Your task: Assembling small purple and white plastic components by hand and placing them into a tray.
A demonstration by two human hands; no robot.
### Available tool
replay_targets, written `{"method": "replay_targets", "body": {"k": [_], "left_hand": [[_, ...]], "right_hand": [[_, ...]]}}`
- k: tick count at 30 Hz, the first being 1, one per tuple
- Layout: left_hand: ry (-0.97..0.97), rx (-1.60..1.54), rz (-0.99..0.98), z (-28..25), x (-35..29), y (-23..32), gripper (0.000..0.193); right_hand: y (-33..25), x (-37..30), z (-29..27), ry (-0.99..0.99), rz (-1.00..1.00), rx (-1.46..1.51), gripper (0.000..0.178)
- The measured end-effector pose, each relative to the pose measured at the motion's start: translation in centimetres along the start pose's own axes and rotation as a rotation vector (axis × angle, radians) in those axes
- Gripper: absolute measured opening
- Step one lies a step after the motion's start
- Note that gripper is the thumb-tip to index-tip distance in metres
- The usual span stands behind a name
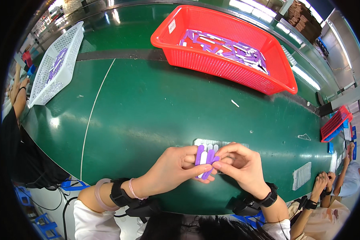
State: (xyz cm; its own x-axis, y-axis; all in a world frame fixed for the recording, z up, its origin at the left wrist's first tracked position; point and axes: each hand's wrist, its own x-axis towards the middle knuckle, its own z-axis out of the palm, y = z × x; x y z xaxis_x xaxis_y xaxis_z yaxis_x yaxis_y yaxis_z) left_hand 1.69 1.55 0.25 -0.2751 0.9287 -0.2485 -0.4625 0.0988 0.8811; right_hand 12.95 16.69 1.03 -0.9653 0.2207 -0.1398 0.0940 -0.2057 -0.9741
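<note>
Small flat nail files with rounded ends, purple and white [204, 159], lie fanned side by side in my left hand [168, 167]. Its thumb presses across their lower ends and its fingers support them from behind. My right hand [244, 163] pinches the end of a purple nail file [215, 159] between thumb and fingertips, at the right side of the bunch. That file tilts outward from the others. Just beyond my hands a clear ribbed tray [197, 141] lies on the green table [140, 112], partly hidden by my fingers; white file ends show near it.
A large red basket [228, 71] of purple and white files stands at the far right-centre. The white basket [64, 82] at far left holds purple pieces. One loose white strip [235, 103] lies mid-table. Another ribbed tray [302, 176] is at right, near a co-worker's hands [323, 182].
</note>
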Motion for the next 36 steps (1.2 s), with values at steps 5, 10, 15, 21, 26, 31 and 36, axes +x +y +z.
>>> {"method": "replay_targets", "body": {"k": [5, 10, 15, 21, 26, 31, 36], "left_hand": [[0.016, 0.013, -0.023, -0.1, -0.1, 0.2, 0.026], [0.087, -0.036, -0.065, -0.4, 0.0, 0.8, 0.025], [0.099, -0.064, -0.081, -0.5, -0.1, 0.8, 0.025], [0.086, -0.054, -0.075, -0.6, -0.2, 0.7, 0.026], [0.071, -0.096, -0.078, -0.4, -0.3, 0.5, 0.027], [0.022, -0.072, -0.017, -0.3, -0.6, 0.3, 0.027], [-0.026, 0.001, -0.011, -0.3, -0.5, -0.1, 0.024]], "right_hand": [[-0.4, 0.1, -1.5, 0.051, -0.073, 0.052, 0.017], [-1.4, 0.3, -1.8, 0.074, -0.603, -0.942, 0.017], [-1.7, -0.3, -1.3, -0.01, -0.566, -1.247, 0.032], [-1.4, -1.1, -0.7, -0.184, -0.633, -1.48, 0.035], [-0.9, -2.0, -0.2, -0.194, -0.664, -1.518, 0.034], [-1.6, -1.6, -0.1, -0.118, -0.514, -1.635, 0.035], [-1.2, -0.8, -0.4, 0.004, -0.502, -1.225, 0.034]]}}
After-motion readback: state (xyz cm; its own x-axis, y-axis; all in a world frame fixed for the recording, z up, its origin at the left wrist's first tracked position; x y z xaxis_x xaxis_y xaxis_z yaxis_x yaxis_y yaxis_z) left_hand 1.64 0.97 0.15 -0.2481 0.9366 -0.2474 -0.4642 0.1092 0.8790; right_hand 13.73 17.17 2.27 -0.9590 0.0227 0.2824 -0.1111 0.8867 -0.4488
